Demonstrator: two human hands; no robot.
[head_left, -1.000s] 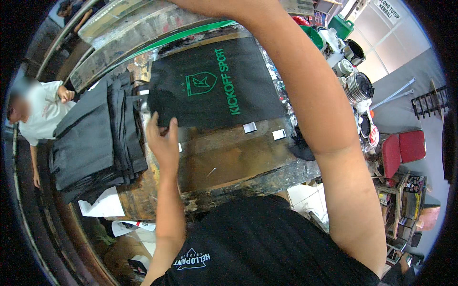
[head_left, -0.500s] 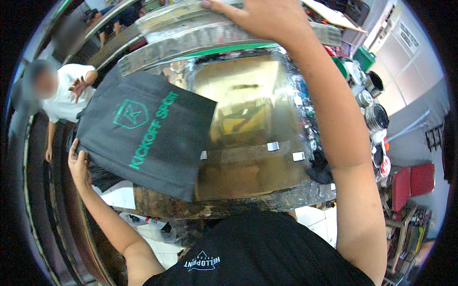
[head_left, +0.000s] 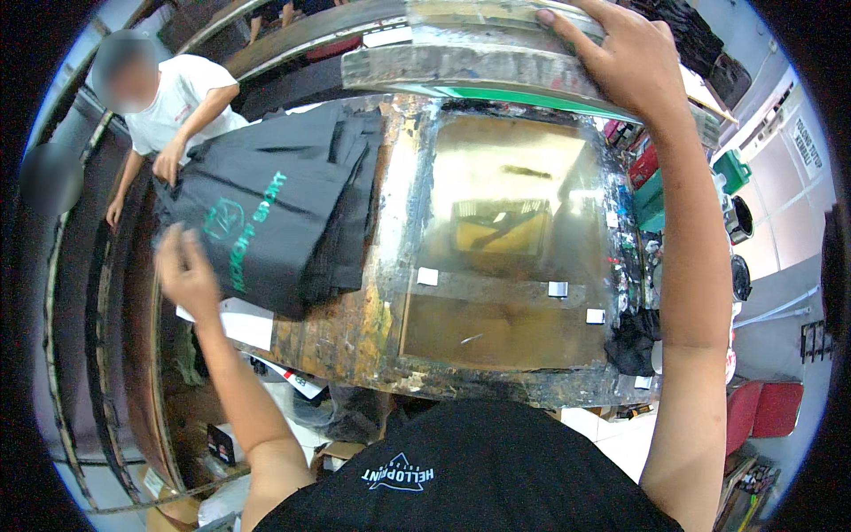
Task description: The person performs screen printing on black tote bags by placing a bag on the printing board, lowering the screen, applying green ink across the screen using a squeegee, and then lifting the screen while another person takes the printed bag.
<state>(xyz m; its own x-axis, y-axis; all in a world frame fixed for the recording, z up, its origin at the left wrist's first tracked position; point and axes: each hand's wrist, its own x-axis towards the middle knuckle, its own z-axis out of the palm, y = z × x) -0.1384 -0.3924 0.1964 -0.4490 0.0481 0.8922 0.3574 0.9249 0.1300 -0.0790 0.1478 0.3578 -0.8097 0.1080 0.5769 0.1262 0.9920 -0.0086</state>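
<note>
A black fabric piece [head_left: 292, 191] with a green shield and lettering hangs in folds over the left side of the worktable; whether it is a bag or a cut panel I cannot tell. My left hand [head_left: 188, 277] is by its near left edge, fingers apart and slightly curled, a little blurred. A co-worker's hand [head_left: 168, 164] grips the fabric's far left corner. At the far side, my right hand [head_left: 625, 58] is on the raised screen-printing frame [head_left: 461, 69], thumb against its upper bar and fingers over the edge. A shiny printing board [head_left: 496, 332] lies below the frame.
Small white tabs [head_left: 558, 289] sit on the board. Black cloth [head_left: 634, 341] lies at the table's right edge, with a green container [head_left: 732, 171] and pots beyond. A red chair [head_left: 769, 412] stands right. A white-shirted co-worker [head_left: 191, 93] stands far left beside long racks [head_left: 97, 266].
The printed fabric has moved left off the board and folded, and the co-worker now grips its corner. My left hand's fingers have come away from its edge. My right hand stays on the frame.
</note>
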